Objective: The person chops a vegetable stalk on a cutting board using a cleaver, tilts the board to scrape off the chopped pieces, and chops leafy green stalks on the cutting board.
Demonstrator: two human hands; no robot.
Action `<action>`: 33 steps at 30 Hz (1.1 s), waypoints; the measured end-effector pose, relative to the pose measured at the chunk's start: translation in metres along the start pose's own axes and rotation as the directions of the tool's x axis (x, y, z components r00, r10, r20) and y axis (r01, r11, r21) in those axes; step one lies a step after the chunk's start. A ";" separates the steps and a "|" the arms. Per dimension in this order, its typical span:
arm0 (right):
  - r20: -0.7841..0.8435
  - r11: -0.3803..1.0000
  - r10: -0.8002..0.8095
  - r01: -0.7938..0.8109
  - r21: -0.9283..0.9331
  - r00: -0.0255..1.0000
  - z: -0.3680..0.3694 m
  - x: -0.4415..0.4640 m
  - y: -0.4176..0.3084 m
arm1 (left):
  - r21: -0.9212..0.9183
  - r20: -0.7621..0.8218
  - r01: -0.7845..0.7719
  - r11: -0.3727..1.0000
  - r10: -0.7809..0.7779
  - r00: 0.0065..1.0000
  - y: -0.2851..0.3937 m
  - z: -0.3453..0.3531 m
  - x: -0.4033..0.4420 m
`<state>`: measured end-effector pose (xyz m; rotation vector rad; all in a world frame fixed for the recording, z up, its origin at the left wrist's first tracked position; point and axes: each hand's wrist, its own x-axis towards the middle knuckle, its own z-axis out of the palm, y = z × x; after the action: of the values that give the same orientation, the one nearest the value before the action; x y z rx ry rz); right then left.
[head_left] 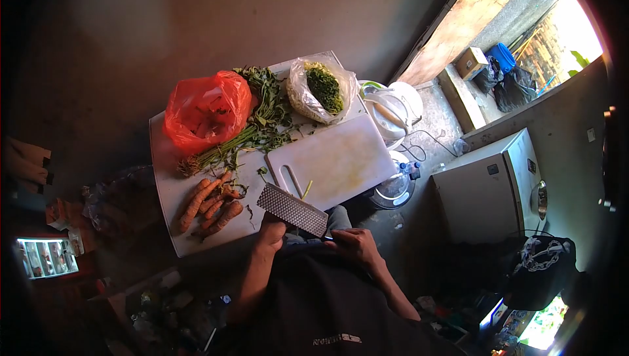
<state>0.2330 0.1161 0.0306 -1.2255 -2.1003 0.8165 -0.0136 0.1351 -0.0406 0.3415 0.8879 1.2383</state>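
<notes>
Held near the cutting board (337, 159), the dimpled metal tool (293, 210) should handle stiff and slick, best taken by its right end, where the right hand (356, 246) grips; whether the left hand (270, 233) by its left part is gripping, I cannot tell.

There are two bare hands (356, 246), one broad dimpled grey metal blade (292, 210), one white rectangular cutting board (337, 162), two plastic bags, translucent red (207, 108) and clear (299, 101), and at least five long orange carrots (194, 207).
</notes>
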 end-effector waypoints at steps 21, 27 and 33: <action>-0.009 1.000 0.008 -0.009 -0.010 1.000 -0.004 -0.019 0.011 | -0.128 0.087 -0.002 0.992 0.013 0.996 0.006 0.014 -0.010; -0.033 1.000 0.007 -0.008 -0.016 0.999 -0.007 -0.019 0.006 | 0.023 0.006 0.108 0.994 -0.109 0.994 0.002 0.011 -0.005; 0.047 0.999 0.021 -0.019 -0.032 0.999 -0.011 -0.010 -0.004 | 0.068 -0.004 -0.007 0.998 0.007 1.000 0.009 0.013 -0.010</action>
<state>0.2429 0.1084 0.0392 -1.2569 -2.1495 0.8313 -0.0100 0.1320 -0.0225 0.3967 0.9348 1.2176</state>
